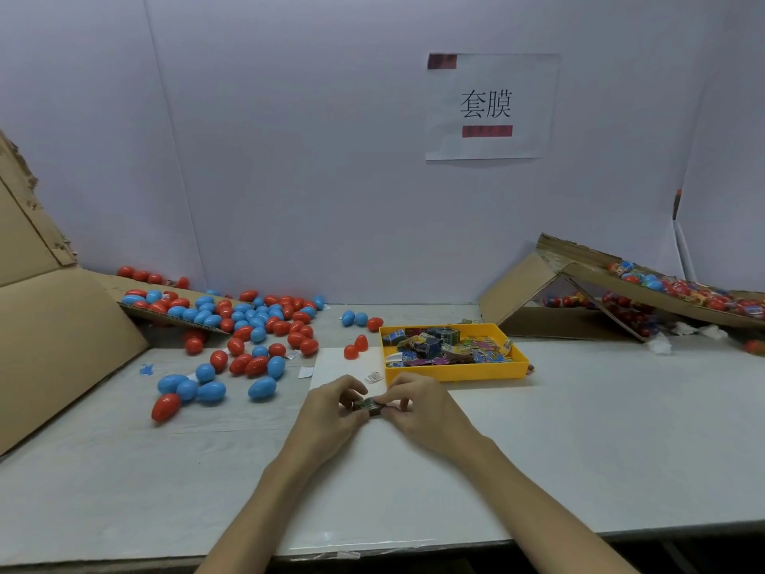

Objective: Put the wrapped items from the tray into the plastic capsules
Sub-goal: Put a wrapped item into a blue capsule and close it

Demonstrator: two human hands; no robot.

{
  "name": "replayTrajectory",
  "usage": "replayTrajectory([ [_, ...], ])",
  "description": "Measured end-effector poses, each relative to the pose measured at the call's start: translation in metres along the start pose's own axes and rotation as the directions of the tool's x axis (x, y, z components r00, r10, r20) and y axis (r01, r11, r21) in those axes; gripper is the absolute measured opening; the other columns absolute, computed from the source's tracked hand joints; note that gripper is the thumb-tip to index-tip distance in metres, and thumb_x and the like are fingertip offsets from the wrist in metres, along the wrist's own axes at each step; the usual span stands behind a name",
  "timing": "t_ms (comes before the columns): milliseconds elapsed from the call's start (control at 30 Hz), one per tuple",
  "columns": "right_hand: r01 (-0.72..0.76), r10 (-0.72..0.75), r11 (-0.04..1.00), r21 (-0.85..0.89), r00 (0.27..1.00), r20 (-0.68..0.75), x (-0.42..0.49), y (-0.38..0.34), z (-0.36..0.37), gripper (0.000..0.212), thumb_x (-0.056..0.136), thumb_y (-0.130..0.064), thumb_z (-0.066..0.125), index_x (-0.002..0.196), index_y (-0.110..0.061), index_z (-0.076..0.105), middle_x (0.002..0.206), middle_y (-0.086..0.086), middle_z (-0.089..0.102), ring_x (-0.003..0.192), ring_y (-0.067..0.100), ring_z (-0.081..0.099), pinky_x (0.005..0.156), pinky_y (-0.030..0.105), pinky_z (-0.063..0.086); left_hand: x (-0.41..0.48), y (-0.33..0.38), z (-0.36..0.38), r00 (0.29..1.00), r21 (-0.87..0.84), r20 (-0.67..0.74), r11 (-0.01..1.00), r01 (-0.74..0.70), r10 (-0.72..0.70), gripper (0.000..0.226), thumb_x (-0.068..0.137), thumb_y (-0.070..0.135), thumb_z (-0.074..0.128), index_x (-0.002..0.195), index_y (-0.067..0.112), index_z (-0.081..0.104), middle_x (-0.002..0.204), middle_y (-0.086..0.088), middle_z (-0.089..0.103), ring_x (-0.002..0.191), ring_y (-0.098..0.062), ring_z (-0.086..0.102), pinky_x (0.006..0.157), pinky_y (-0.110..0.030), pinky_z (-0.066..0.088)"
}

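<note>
An item (367, 406), small, dark and greenish in its wrapper, is sitting low over the sheet (331, 366), just in front of the tray (455, 375). Both hands are holding it. The left hand (331, 410) is pinching its left end with curled fingers and thumb, and the right hand (418, 401) is pinching its right end in the same way. Whether the item is touching the sheet cannot be told.

The sheet is lying white and flat on the table (579, 428), reaching from under the hands to the tray's left side. A tiny label (374, 377) is lying on it just beyond the fingers. The tray, yellow and shallow, is holding a heap of coloured packets (439, 345).

Two red halves (356, 349) are standing at the sheet's far edge, just left of the tray. Further left, red and blue capsules (248, 325) are lying scattered over the table and spilling off a tilted cardboard flap (54, 337). Three of them are resting near the tray's far left corner.

On the right, well apart from the hands, a box (521, 292) is leaning open with filmed capsules (683, 287) lying in it. A sign (488, 105) is hanging on the wall above the tray.
</note>
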State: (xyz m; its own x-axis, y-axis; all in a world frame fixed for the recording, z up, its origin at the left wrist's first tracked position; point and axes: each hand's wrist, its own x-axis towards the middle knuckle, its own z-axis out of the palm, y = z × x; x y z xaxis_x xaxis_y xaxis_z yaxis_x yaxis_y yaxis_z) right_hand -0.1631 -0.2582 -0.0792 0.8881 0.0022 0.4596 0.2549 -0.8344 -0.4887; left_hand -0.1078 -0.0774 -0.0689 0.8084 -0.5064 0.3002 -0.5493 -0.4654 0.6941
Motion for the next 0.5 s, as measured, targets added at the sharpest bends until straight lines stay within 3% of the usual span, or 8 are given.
replayTrajectory([
  [133,-0.001,0.000,1.000,-0.012,1.000,-0.013,0.0006,-0.0001,0.0006,0.019,0.086,-0.023,0.074,0.105,-0.023,0.077,0.083,-0.027,0.051,0.074,-0.003,0.054,0.063,0.010,0.043,-0.0004,0.0009,-0.0005,1.000,0.002,-0.020,1.000,0.015,-0.015,0.028,0.081,0.013,0.079,0.097,0.029,0.062,0.092,0.006,0.070,0.088,-0.007,0.064,0.070,-0.005,0.041],
  [500,-0.057,0.057,0.997,0.052,0.998,0.010,0.0039,0.0038,-0.0017,0.017,0.084,-0.026,0.076,0.101,-0.024,0.079,0.083,-0.019,0.058,0.078,0.003,0.056,0.061,0.013,0.045,0.0014,-0.0019,0.0018,0.999,-0.009,-0.034,1.000,0.015,-0.015,0.027,0.081,0.013,0.079,0.099,0.025,0.063,0.093,0.003,0.071,0.088,-0.008,0.064,0.073,-0.011,0.045],
])
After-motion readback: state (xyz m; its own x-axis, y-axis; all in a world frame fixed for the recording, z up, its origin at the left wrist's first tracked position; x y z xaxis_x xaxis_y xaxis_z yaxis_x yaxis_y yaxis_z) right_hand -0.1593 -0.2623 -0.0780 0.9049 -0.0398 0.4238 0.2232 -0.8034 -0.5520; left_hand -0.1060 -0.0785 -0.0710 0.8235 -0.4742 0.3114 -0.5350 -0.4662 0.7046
